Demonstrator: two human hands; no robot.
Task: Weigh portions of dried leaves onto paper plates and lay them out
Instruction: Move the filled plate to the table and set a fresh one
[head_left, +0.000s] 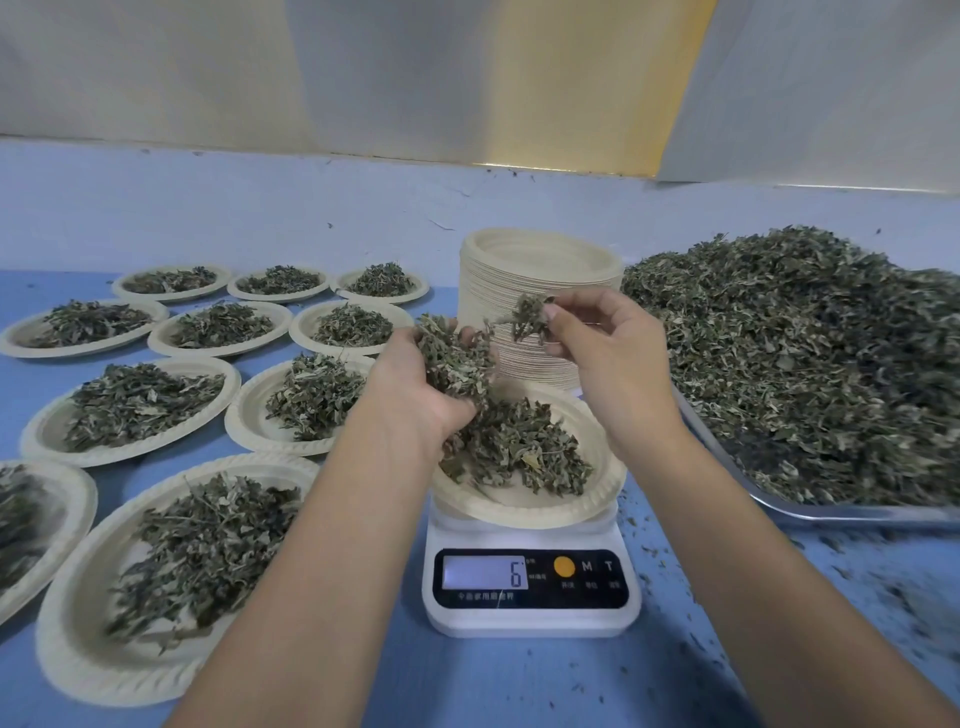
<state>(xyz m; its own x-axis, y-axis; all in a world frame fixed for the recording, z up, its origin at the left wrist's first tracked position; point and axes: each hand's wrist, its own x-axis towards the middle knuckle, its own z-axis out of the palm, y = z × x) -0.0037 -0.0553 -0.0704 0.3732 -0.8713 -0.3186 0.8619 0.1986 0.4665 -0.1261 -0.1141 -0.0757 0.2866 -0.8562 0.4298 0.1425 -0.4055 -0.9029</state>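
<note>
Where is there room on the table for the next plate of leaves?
Bare blue table lies in front of the scale, and behind the back row of plates up to the wall. The strip between scale and tray is free but littered with crumbs. The left side is crowded: filled plates sit close together.

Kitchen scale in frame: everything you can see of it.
The digital kitchen scale is a white, plastic-looking unit with rounded corners, sitting flat on the blue table. Its dark front panel carries a lit display reading 6, a round orange button and keys marked M and T. A paper plate of dried leaves rests on its platform, overhanging it.
</note>
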